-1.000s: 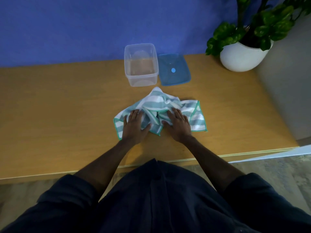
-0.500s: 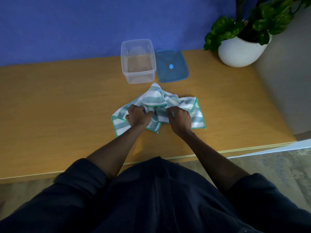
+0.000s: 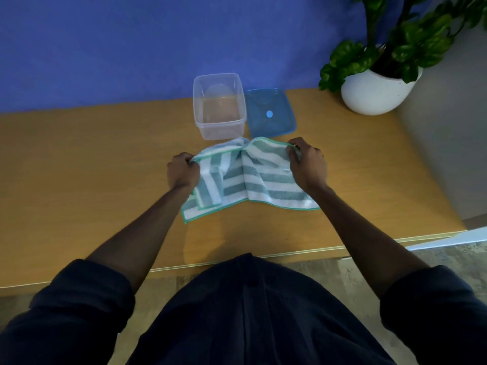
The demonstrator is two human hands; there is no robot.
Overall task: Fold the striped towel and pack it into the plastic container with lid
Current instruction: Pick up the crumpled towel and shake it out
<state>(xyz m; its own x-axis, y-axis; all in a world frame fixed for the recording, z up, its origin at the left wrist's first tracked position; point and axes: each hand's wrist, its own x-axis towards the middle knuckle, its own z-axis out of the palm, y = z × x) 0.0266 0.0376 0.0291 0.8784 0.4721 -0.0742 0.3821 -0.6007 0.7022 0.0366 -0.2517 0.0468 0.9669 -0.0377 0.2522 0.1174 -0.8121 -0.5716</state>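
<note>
The green-and-white striped towel (image 3: 245, 177) hangs lifted over the wooden table (image 3: 92, 167), its lower edge resting on the wood. My left hand (image 3: 183, 171) pinches its upper left corner. My right hand (image 3: 307, 164) pinches the upper right corner. The cloth sags and creases in the middle between them. Just behind the towel stands the clear plastic container (image 3: 218, 106), open with nothing inside. Its blue lid (image 3: 270, 114) lies flat to the container's right, touching it.
A white pot with a leafy plant (image 3: 376, 88) stands at the table's far right corner. A blue wall runs behind the table. A grey wall or cabinet borders the right side. The table's front edge is close to my body.
Both hands went from pressing on the crumpled towel to gripping it, then moved apart and lifted, spreading the towel out between them.
</note>
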